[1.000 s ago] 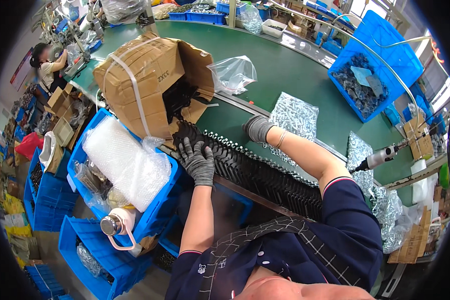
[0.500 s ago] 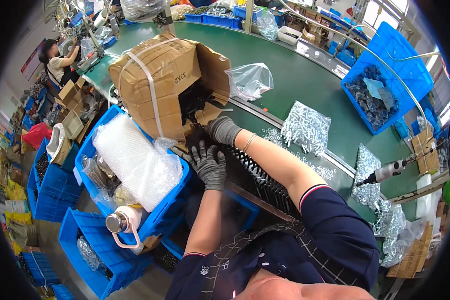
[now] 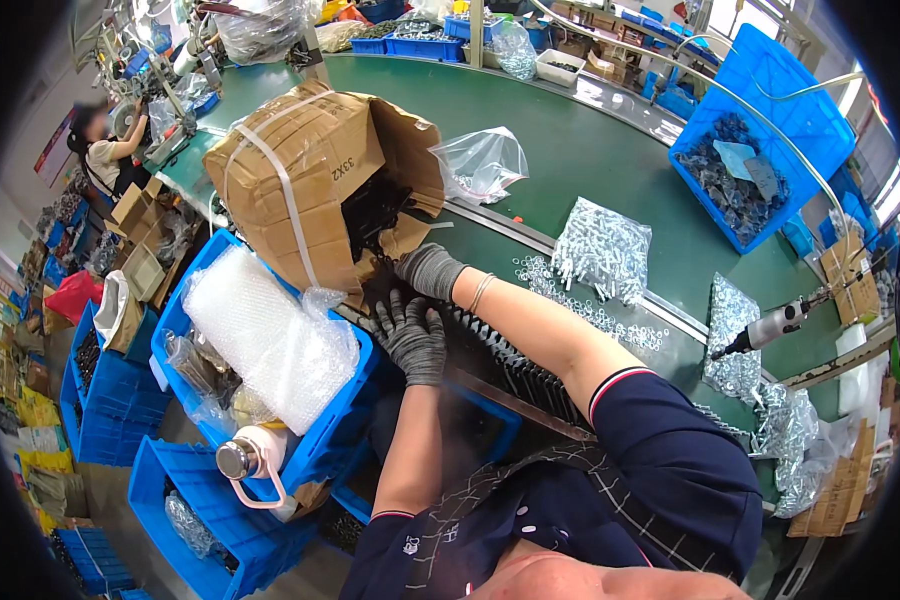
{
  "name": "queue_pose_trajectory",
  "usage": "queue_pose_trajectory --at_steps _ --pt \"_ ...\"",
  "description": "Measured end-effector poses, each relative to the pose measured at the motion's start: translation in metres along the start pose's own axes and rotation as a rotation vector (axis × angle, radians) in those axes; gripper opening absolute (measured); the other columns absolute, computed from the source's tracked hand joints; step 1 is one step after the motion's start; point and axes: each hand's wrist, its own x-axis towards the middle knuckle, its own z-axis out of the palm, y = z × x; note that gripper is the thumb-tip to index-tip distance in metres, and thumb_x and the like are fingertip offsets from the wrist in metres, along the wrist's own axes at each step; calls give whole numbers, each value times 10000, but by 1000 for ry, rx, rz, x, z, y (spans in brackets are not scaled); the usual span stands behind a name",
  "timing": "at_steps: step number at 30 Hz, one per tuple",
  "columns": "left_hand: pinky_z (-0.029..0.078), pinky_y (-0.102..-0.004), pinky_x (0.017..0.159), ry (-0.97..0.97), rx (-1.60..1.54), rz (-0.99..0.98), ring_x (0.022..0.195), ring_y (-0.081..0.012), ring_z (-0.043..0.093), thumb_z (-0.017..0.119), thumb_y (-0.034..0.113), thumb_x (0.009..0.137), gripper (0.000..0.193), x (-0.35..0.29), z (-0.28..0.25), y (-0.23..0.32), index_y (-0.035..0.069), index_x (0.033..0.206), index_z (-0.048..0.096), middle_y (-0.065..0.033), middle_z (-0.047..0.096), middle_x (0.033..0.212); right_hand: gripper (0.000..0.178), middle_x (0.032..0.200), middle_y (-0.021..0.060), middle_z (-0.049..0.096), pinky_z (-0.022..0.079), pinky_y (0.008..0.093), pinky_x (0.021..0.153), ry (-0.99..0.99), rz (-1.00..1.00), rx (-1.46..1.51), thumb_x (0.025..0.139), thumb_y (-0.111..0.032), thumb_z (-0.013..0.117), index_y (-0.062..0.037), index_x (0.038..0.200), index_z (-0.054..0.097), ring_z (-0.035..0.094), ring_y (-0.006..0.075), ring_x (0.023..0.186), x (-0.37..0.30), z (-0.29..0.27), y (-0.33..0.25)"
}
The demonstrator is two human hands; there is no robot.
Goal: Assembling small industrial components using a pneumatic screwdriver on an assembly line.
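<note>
A brown cardboard box [image 3: 270, 180] lies tipped on its side, its mouth toward me, with black parts [image 3: 375, 212] spilling from it. At the lower edge of that mouth, my right hand [image 3: 431, 271], in a grey striped glove, curls over dark pieces; its fingertips are hidden. My left hand [image 3: 412, 338], gloved alike, rests just below with its fingers spread over dark pieces and seems to grip nothing. Under my right forearm runs a close row of black parts [image 3: 530, 372] along the bench edge.
Left of my hands stands a blue crate [image 3: 355, 385] with bubble wrap [image 3: 270, 330] and a bottle [image 3: 253, 455]. On the green bench lie a bag of small metal pieces [image 3: 602, 250], loose rings [image 3: 620, 330] and a tilted blue bin [image 3: 760, 150]. A power screwdriver [image 3: 770, 328] hangs at right.
The whole view has shifted slightly, with the box and bench sitting a little further left. Both hands stay by the box mouth, in nearly the same pose.
</note>
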Motion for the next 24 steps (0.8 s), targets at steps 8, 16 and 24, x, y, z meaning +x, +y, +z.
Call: queue_pose_trajectory --at_steps 8,16,24 --pt "138 -500 1122 9 -9 3 1313 -371 325 567 328 818 295 0 0 -1 181 1066 631 -108 470 1363 209 866 98 688 508 411 629 -142 177 -24 866 -194 528 -67 967 658 677 264 824 1 -4 -9" --pt "146 -501 1119 12 8 7 1318 -369 322 569 327 816 313 0 1 -2 181 1088 619 -102 465 1371 333 994 99 665 478 421 724 -154 324 -9 887 -288 533 -53 1121 567 651 260 918 5 2 -17" --pt "159 -501 1115 11 9 3 1326 -365 314 574 328 808 352 0 4 -2 189 1130 603 -85 448 1389 324 996 85 657 453 459 747 -46 357 -15 855 -269 562 -68 1108 576 643 274 923 1 1 -19"
